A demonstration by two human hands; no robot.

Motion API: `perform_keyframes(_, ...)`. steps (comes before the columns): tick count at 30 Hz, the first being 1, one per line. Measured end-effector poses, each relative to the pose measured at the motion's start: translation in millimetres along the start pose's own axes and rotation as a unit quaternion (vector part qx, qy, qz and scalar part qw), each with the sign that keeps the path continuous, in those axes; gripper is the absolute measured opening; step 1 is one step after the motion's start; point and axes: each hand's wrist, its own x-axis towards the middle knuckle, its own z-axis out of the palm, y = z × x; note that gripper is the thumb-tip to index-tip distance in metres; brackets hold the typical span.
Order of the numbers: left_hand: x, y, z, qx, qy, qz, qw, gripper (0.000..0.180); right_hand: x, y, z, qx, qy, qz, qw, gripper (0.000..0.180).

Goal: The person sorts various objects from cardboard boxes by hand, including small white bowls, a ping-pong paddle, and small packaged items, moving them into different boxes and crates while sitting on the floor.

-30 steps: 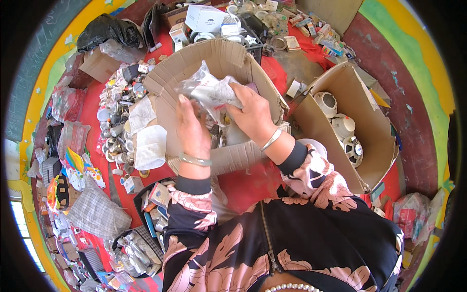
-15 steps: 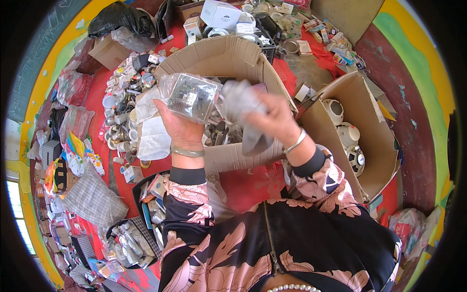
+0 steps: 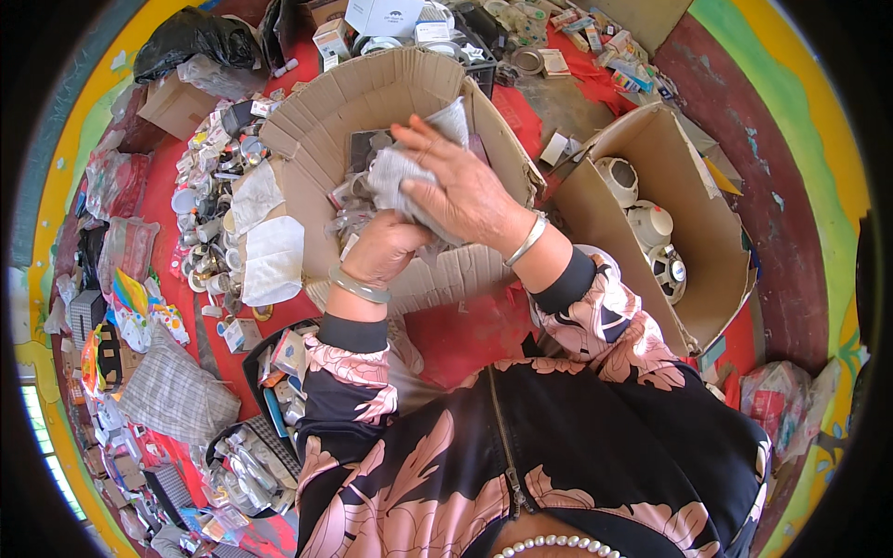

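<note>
Clasped between both hands, the crumpled grey wrapped bundle (image 3: 402, 177) sits over the middle of the large open cardboard box (image 3: 321, 112). Half a second ago it was lifted high on the left palm; now the right hand (image 3: 460, 191) has closed over its top and the left hand (image 3: 381, 249) grips from beneath, lowering it nearer the box's front wall. White ceramic pieces (image 3: 651, 223) fill the smaller box at the right.

We record bright, even daylight with saturated colours and only soft shadows inside the cardboard box (image 3: 391, 102). Strong fisheye bending curves the edges; a black vignette rings the frame. Centre sharp, rim detail smeared.
</note>
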Motion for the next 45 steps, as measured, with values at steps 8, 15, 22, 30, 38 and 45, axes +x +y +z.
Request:
perform_keyframes(8, 7.0, 4.5, 13.9, -0.192, -0.030, 0.099, 0.976, 0.059, 5.2, 45.9, -7.5, -0.018, 0.119, 0.265, 0.957, 0.035)
perform_keyframes(15, 5.5, 25.4, -2.1, -0.255, 0.035, 0.204, 0.944, 0.070, 11.7, 30.4, -21.3, 0.213, 0.235, 0.219, 0.923, 0.038)
perform_keyframes(22, 14.8, 12.8, 2.0, -0.316, 0.164, 0.199, 0.913, 0.050, -0.2, 10.9, 45.6, 0.074, 0.085, 0.061, 0.992, 0.043)
perform_keyframes(30, 10.0, 15.3, -22.4, -0.350, 0.220, 0.229, 0.881, 0.053, -15.9, -17.0, 66.0, 0.084, 0.007, -0.007, 0.996, 0.045)
perform_keyframes(38, 2.8, 22.8, -48.1, -0.324, 0.116, 0.238, 0.908, 0.065, -15.3, -38.3, 31.0, 0.131, -0.158, -0.041, 0.978, 0.034)
perform_keyframes(45, 1.9, 35.0, -18.3, -0.249, 0.070, 0.237, 0.937, 0.049, -3.2, 14.4, -43.3, 0.530, 0.172, 0.246, 0.793, 0.029)
